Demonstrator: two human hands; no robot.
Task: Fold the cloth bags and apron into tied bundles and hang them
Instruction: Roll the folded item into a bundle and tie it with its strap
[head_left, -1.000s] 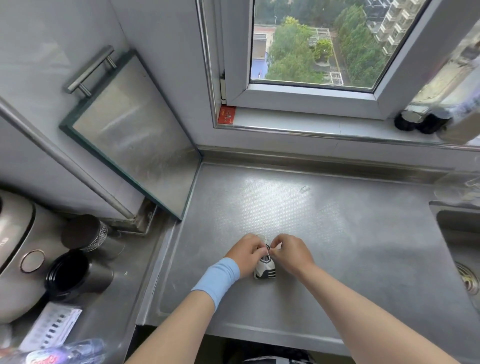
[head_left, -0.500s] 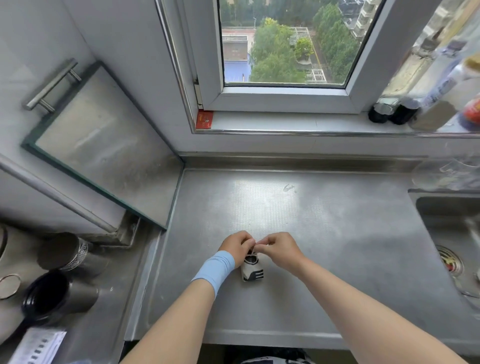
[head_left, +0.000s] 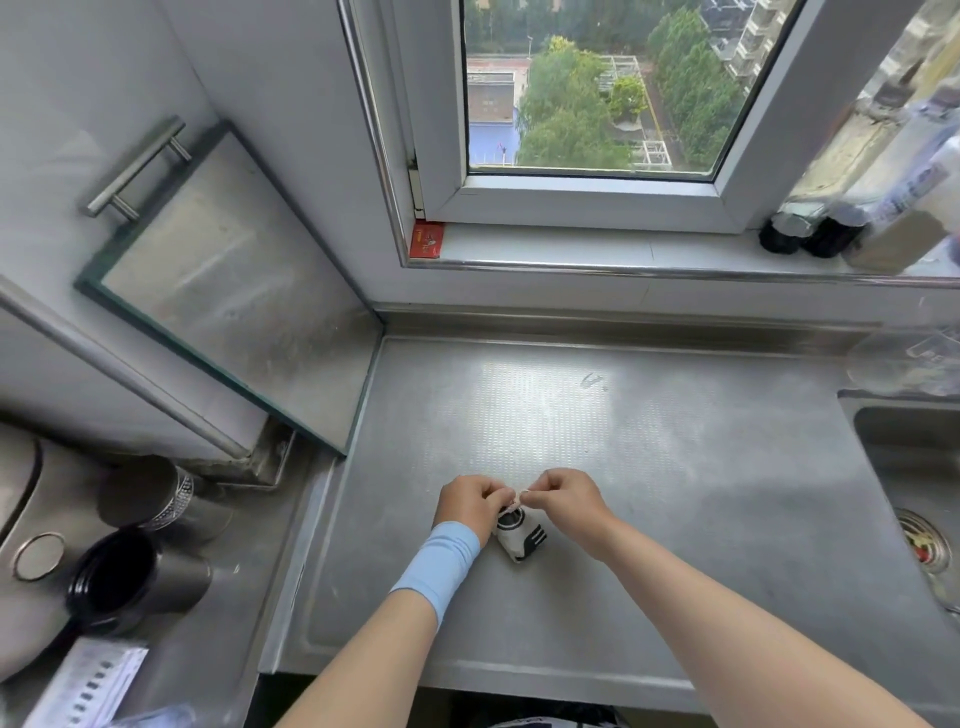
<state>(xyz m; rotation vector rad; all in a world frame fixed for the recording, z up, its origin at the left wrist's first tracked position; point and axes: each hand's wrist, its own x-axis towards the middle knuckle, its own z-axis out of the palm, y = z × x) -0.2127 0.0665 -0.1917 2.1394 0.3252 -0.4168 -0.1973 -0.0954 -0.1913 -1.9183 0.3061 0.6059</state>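
Lower centre, the cloth bundle (head_left: 519, 538), judged soft and light, was held on the worktop (head_left: 675, 467) by its tie (head_left: 514, 502), pinched by left hand (head_left: 470, 501) and right hand (head_left: 563, 499)

The steel countertop (head_left: 675, 493) (dimpled across its middle) carries one small folded black-and-white cloth bundle (head_left: 521, 540) in its front half.

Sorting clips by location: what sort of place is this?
Probably a home kitchen: a stainless steel counter with a sunken steel sink at its right, and dark-capped bottles on the windowsill.
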